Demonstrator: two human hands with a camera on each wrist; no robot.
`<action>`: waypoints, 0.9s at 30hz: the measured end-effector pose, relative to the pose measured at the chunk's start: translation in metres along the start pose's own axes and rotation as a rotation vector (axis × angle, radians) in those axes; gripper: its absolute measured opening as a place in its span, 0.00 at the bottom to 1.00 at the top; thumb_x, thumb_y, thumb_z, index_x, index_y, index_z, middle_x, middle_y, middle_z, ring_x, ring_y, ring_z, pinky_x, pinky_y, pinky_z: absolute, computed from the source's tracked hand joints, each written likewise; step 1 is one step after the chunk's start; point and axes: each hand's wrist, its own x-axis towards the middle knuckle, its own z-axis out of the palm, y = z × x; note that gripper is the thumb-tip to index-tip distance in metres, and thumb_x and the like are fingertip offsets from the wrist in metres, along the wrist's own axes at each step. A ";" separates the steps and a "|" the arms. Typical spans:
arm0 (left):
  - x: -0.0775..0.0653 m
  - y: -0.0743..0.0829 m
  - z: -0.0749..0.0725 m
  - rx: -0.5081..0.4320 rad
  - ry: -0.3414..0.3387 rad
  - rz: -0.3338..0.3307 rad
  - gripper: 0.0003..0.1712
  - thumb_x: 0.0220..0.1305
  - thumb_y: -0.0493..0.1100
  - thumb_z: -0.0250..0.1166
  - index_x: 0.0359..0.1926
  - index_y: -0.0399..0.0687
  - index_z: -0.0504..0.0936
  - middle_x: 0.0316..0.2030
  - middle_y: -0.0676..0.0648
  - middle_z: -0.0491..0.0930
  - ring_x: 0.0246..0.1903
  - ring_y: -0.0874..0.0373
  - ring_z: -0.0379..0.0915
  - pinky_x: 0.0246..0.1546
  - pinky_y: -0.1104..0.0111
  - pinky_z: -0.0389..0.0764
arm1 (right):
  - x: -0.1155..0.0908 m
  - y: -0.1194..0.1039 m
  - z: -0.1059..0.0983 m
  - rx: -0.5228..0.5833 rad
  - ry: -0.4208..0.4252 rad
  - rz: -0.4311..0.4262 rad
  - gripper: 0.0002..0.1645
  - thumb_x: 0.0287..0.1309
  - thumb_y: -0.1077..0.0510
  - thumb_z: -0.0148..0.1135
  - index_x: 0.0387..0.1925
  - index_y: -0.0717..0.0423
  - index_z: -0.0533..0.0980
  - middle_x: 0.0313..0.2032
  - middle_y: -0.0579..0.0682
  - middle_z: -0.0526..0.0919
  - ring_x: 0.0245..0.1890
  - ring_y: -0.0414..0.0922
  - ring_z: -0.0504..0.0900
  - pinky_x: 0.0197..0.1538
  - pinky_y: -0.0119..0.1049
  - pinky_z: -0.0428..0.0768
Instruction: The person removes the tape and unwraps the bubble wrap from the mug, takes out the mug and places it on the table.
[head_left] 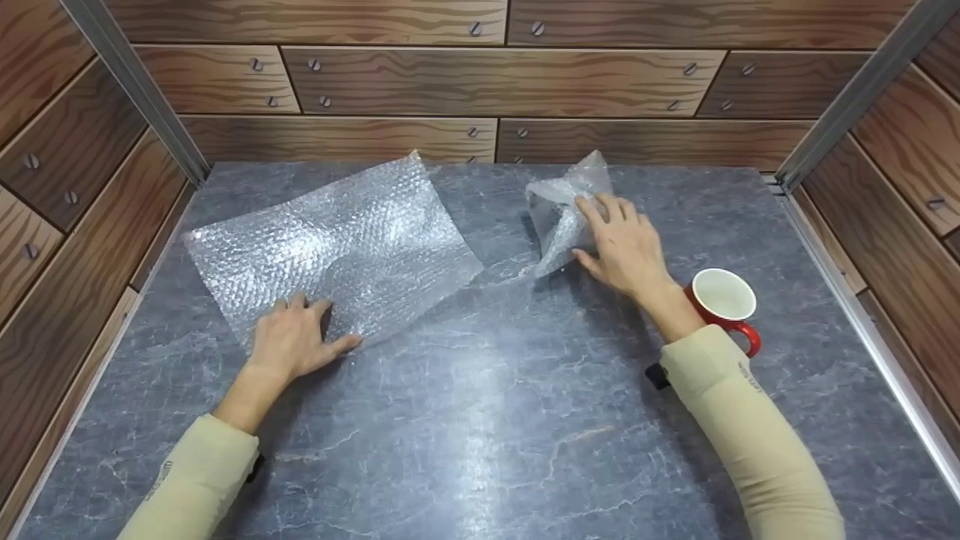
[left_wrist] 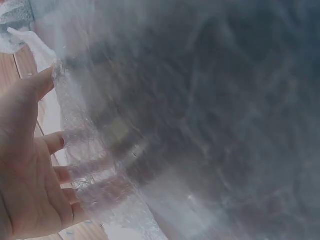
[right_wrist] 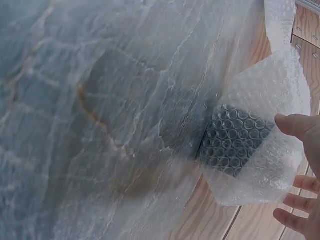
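Observation:
A flat bubble wrap sheet [head_left: 375, 232] lies at the left of the table. My left hand [head_left: 289, 341] rests at its near edge, fingers spread. In the left wrist view, the fingers of the left hand [left_wrist: 35, 165] show through the clear wrap [left_wrist: 95, 160]. Farther right stands a folded bubble wrap packet [head_left: 559, 214], its corners sticking up. My right hand [head_left: 622, 244] touches its right side with fingers extended. Seen from the right wrist, the packet [right_wrist: 270, 85] has a dark patch behind its bubbles, and the right thumb [right_wrist: 295, 125] is at its side.
A red mug [head_left: 724, 296] with a white inside stands beside my right forearm, handle toward me. Wood-patterned walls [head_left: 495, 82] and metal rails [head_left: 870, 337] bound the grey marbled table [head_left: 480, 420].

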 end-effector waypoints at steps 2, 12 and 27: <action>0.001 -0.002 0.000 -0.003 0.004 -0.006 0.54 0.62 0.78 0.63 0.71 0.41 0.75 0.62 0.23 0.75 0.54 0.26 0.79 0.39 0.39 0.87 | 0.001 0.000 0.001 0.002 0.002 0.000 0.48 0.58 0.45 0.75 0.76 0.50 0.65 0.72 0.63 0.71 0.69 0.67 0.73 0.56 0.65 0.82; 0.008 -0.006 -0.002 -0.006 -0.039 -0.029 0.53 0.63 0.78 0.61 0.71 0.40 0.74 0.60 0.21 0.76 0.53 0.24 0.78 0.42 0.38 0.86 | 0.004 -0.002 0.004 0.004 -0.027 0.013 0.47 0.58 0.46 0.76 0.76 0.49 0.66 0.72 0.63 0.71 0.69 0.67 0.72 0.58 0.66 0.81; 0.018 -0.011 -0.007 -0.024 -0.076 -0.053 0.52 0.66 0.76 0.59 0.72 0.38 0.73 0.64 0.18 0.71 0.58 0.21 0.75 0.48 0.34 0.84 | 0.006 -0.004 0.005 -0.013 -0.033 0.007 0.46 0.60 0.46 0.75 0.76 0.47 0.66 0.71 0.63 0.71 0.69 0.68 0.72 0.55 0.65 0.83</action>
